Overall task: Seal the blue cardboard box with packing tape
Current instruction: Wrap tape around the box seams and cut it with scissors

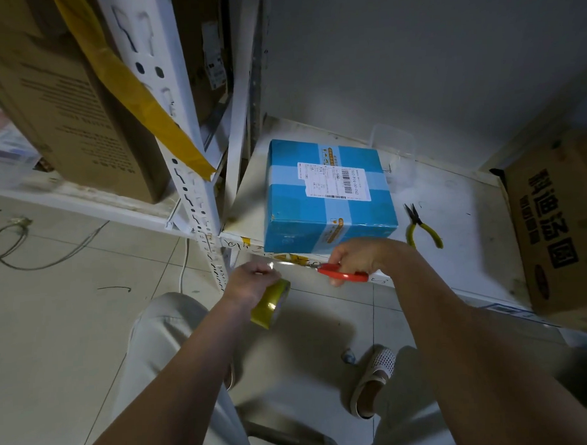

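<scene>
The blue cardboard box (327, 194) sits on a low white shelf (458, 223), with a white shipping label on top and pale tape bands crossing it. Just below the shelf's front edge, my left hand (251, 283) grips a roll of yellowish packing tape (271, 304). A clear strip of tape (292, 263) stretches from the roll toward the right. My right hand (356, 258) holds red-handled scissors (344, 273), their tip at the stretched strip in front of the box.
Yellow-handled pliers (422, 229) lie on the shelf right of the box. A brown printed carton (558, 226) stands at the shelf's right end. A white slotted upright (183, 153) with a hanging yellow tape strip rises to the left. Cables lie on the tiled floor (55, 297).
</scene>
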Available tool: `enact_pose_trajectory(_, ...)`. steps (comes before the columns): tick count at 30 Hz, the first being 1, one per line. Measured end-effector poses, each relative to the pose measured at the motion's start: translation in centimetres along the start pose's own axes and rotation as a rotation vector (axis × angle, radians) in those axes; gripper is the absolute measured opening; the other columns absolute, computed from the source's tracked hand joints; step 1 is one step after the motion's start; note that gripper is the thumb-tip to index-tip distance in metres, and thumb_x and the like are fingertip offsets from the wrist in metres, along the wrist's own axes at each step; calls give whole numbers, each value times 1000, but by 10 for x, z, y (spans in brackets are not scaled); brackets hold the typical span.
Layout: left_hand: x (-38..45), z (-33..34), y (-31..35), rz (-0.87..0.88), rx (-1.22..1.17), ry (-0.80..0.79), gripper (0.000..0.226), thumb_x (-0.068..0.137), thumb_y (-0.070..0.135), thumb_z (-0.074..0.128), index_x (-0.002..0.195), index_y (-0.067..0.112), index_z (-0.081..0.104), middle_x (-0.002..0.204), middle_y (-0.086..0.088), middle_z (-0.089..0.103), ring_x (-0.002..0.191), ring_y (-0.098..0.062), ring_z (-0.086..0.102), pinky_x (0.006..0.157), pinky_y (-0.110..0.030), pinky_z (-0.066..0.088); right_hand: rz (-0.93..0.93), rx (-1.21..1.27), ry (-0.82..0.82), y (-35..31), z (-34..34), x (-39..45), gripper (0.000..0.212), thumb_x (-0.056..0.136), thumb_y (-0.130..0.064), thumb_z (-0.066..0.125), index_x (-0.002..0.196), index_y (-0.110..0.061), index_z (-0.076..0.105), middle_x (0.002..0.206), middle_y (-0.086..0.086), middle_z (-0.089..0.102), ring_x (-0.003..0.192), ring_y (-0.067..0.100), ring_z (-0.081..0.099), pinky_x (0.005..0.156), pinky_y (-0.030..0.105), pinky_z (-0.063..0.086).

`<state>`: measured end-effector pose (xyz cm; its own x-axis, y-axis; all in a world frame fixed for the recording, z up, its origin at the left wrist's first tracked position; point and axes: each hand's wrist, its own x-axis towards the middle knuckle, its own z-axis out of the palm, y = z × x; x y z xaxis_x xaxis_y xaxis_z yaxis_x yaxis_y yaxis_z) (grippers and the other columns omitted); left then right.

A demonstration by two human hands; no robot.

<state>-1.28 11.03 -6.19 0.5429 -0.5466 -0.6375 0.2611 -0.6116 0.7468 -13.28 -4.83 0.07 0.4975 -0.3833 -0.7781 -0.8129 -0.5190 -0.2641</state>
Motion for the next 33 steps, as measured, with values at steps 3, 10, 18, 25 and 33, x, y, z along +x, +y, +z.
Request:
enact_pose_trajectory(3, -3, 12, -4, 60, 101, -2, 7, 85, 19, 67, 83, 21, 61, 92, 2, 57, 93, -21, 51, 80, -31, 41, 104, 17, 6, 27, 15, -5, 45, 81, -32, 70, 121, -16, 57, 112, 4, 58, 100, 17, 54, 86, 29, 47)
enact_pose_trajectory(10, -5, 48, -10, 257, 260, -1, 28, 81, 6, 66, 62, 25, 57, 70, 5, 61, 78, -16, 58, 71, -23, 43, 535, 345, 222, 126, 49, -5, 34, 81, -41, 69, 90, -11, 56, 83, 5, 57, 79, 13, 57, 81, 27, 47)
enact_pose_trajectory(18, 1, 97, -9, 266, 209, -39, 31, 81, 4, 66, 61, 25, 57, 64, 10, 57, 63, -4, 50, 62, -18, 39, 613, 674, 837, 151, 72, 21, 47, 87, -41, 61, 116, -10, 43, 100, 7, 55, 87, 22, 57, 74, 34, 50)
enact_pose_trajectory(25, 8, 156, 11, 112, -21, -75, 22, 83, 8, 68, 66, 20, 59, 76, 0, 61, 76, -14, 55, 65, -22, 42, 558, 507, 834, 175, 63, 42, 41, 89, -29, 59, 119, -2, 52, 118, 15, 51, 106, 29, 56, 93, 37, 48)
enact_pose_trajectory(33, 13, 190, 30, -1, -96, -141, 10, 85, 12, 66, 77, 18, 64, 75, 5, 61, 78, -15, 55, 76, -29, 46, 371, 416, 853, 187, 58, 54, 49, 90, -13, 57, 137, -8, 43, 147, 7, 32, 129, 22, 41, 106, 30, 35)
